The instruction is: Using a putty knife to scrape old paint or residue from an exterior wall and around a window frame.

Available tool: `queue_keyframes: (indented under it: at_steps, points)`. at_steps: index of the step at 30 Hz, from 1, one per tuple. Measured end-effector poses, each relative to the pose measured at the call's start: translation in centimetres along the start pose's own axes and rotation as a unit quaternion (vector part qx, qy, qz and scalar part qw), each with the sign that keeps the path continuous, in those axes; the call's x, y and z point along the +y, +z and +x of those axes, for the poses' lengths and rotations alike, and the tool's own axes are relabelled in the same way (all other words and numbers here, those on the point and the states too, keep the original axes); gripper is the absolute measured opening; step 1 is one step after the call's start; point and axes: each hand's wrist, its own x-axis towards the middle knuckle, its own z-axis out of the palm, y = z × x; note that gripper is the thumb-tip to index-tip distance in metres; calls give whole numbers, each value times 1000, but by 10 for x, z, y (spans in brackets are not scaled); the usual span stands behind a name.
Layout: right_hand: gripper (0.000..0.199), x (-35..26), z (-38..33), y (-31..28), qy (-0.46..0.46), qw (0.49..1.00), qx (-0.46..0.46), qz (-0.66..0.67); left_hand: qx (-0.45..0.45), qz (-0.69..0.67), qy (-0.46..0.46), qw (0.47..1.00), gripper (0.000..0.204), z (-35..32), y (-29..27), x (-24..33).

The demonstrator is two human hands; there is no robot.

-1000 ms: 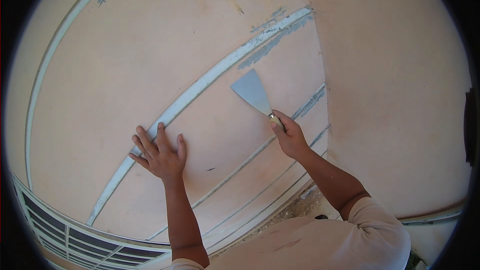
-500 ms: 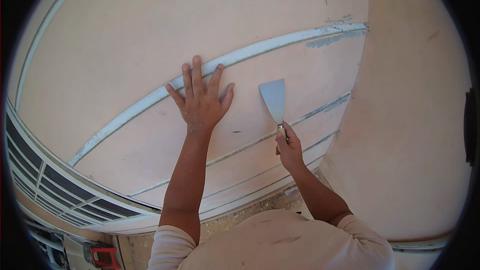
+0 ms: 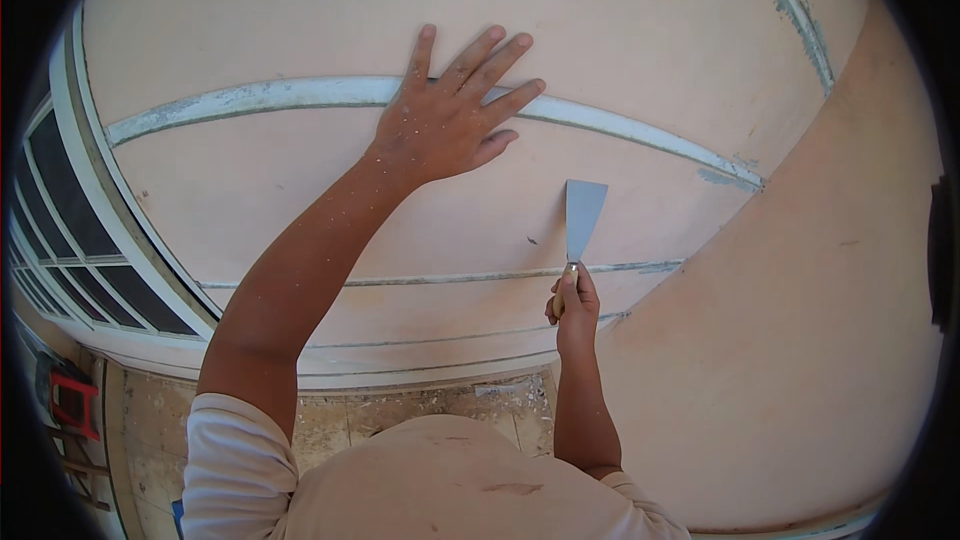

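My left hand (image 3: 452, 112) lies flat with fingers spread across a pale, raised horizontal trim strip (image 3: 270, 96) on the pinkish wall (image 3: 300, 210). Light specks dot its skin. Lower and to the right, my right hand (image 3: 574, 302) is closed around the wooden handle of a putty knife (image 3: 585, 215). Its wide grey blade points upward in front of the wall; whether it touches the surface I cannot tell. Grey patches show at the strip's right end, beside the wall corner.
A white-framed barred window (image 3: 95, 230) borders the wall at left. More trim strips (image 3: 430, 280) run below, and another (image 3: 798, 15) lies at upper right. A second wall (image 3: 780, 340) meets at the right corner. Debris specks the tiled floor (image 3: 330, 418); a red stool (image 3: 75, 402) stands at lower left.
My view has turned, so the strip now arches across the picture. My left hand has shifted along the strip toward the right, its fingers still spread. The putty knife stays in my right hand.
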Motion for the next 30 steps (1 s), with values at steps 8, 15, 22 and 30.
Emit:
queue_keyframes:
  at_steps: [8,15,22,30]
  points:
    - [33,22,-18,9,72,997,-8,-7,15,-25,-5,1000,55,-4,6,7]
    - [38,-18,-9,20,35,999,-22,31,17,-37,-6,999,50,-7,5,1]
    - [36,8,-18,18,93,993,13,75,23,-42,2,999,50,-8,11,9]
    - [39,11,-27,38,78,994,3,71,13,-29,-17,999,54,-6,7,8]
